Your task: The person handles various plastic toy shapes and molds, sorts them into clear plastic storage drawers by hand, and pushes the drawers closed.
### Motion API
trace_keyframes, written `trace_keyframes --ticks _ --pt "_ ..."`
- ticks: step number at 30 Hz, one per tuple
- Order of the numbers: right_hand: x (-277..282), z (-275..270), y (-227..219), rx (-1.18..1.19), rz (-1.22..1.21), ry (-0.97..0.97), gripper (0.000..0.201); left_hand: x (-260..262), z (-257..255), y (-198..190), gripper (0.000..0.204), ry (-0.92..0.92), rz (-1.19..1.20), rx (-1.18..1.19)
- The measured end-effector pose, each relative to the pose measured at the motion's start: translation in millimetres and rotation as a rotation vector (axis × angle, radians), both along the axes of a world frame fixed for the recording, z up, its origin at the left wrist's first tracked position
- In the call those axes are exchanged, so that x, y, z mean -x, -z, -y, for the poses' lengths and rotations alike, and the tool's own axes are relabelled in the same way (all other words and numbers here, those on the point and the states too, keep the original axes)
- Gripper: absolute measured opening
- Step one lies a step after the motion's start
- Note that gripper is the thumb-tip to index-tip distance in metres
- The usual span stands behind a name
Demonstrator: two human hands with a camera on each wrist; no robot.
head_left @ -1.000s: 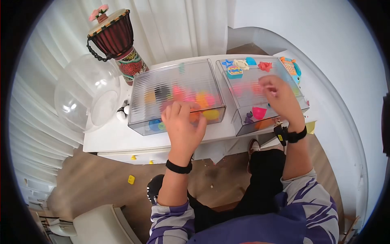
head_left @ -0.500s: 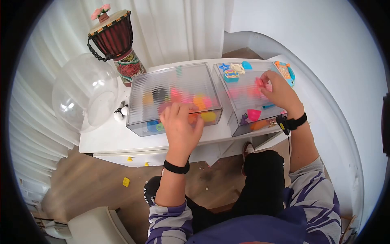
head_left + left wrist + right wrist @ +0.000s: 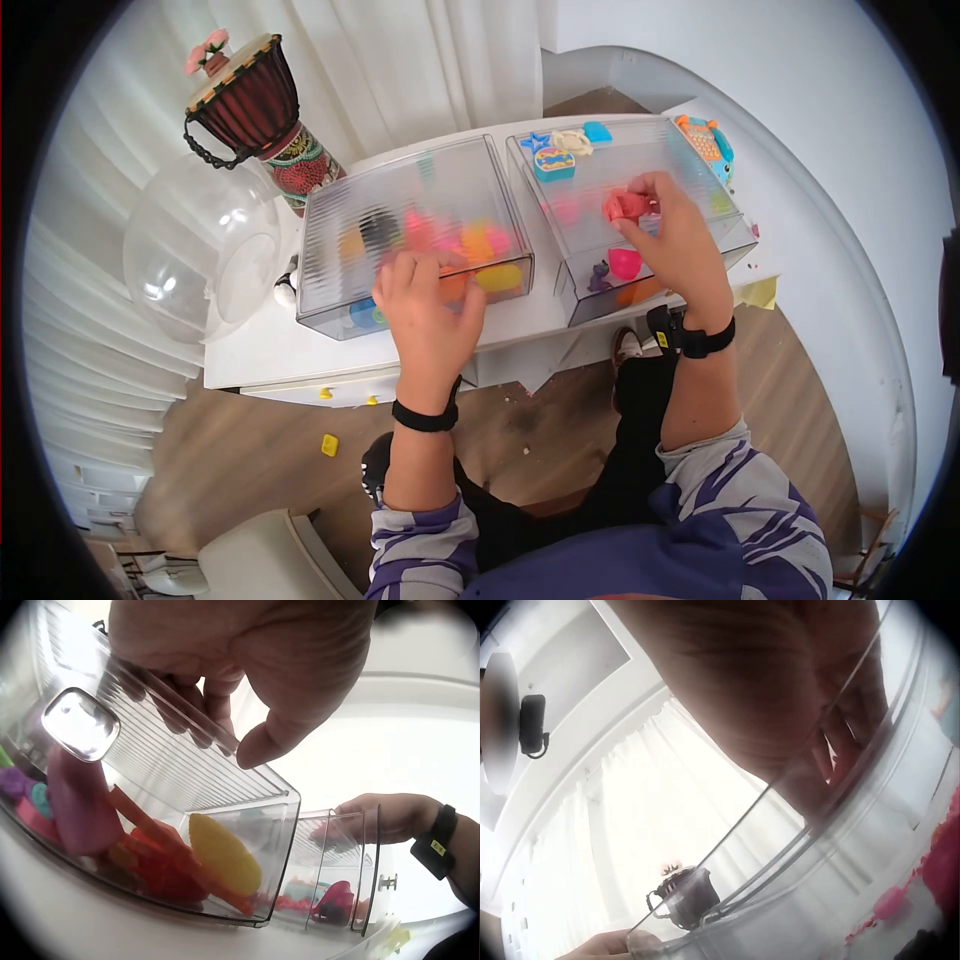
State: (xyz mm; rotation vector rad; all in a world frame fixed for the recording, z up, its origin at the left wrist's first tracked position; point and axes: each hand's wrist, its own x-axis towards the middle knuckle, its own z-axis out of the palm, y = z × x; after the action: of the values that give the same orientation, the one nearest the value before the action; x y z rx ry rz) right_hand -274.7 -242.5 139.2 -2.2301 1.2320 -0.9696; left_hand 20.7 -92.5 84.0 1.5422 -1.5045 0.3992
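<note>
My right hand (image 3: 680,240) pinches a small red toy (image 3: 624,207) between thumb and fingers, close over the lid of the right clear box (image 3: 560,215). My left hand (image 3: 425,310) rests on the front edge of the ribbed lid of the left clear box (image 3: 345,215). In the left wrist view its fingers lie loosely on the lid, with the thumb (image 3: 259,748) at the edge. A yellow toy (image 3: 225,855) and other colourful toys show inside that box. A pink cup-like toy (image 3: 624,264) and a purple figure (image 3: 598,277) show through the right box's front.
On the right lid's far left corner are a blue star (image 3: 535,142), a cream toy (image 3: 571,142) and a teal-and-yellow toy (image 3: 554,164). A toy phone (image 3: 706,148) stands behind at right. A drum (image 3: 255,95) and a clear dome (image 3: 190,250) stand left. A yellow piece (image 3: 330,445) lies on the floor.
My right hand has gone to the red toy, taken hold of it, and drawn it from the lid's far part nearer to me. The left hand stays on its lid.
</note>
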Motion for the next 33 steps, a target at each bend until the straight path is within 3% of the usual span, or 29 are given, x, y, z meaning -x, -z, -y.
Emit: trace_keyframes --ticks 2,6,9,11,18,24,26,30,33 --pt "-6 -3 1 0.197 0.166 -0.033 0.042 0 -2 3 0.032 -0.056 -0.045 -0.082" --pt "-8 -3 -6 0.167 0.103 0.003 0.048 3 -1 1 0.033 -0.05 -0.036 -0.09" --pt "-15 -4 -6 0.194 0.254 -0.014 0.045 3 0 2 0.034 -0.045 -0.012 -0.09" --pt "-21 -11 -13 -0.111 0.484 -0.072 0.04 4 2 4 0.035 -0.057 0.002 -0.09" --pt "-24 -25 -14 -0.076 0.396 -0.089 0.031 7 4 3 0.035 -0.054 0.008 -0.105" --pt "-23 -28 -16 -0.005 0.427 -0.153 0.026 7 4 3 0.032 -0.035 0.021 -0.08" --pt "-28 -31 -21 -0.087 0.557 -0.139 0.021 6 4 3 0.033 -0.026 0.022 -0.076" --pt "-32 -36 -24 -0.104 0.58 -0.093 0.023 6 4 4 0.032 -0.017 0.02 -0.08" --pt "-31 -36 -24 -0.113 0.607 -0.07 0.036 8 4 2 0.03 -0.024 0.025 -0.092"
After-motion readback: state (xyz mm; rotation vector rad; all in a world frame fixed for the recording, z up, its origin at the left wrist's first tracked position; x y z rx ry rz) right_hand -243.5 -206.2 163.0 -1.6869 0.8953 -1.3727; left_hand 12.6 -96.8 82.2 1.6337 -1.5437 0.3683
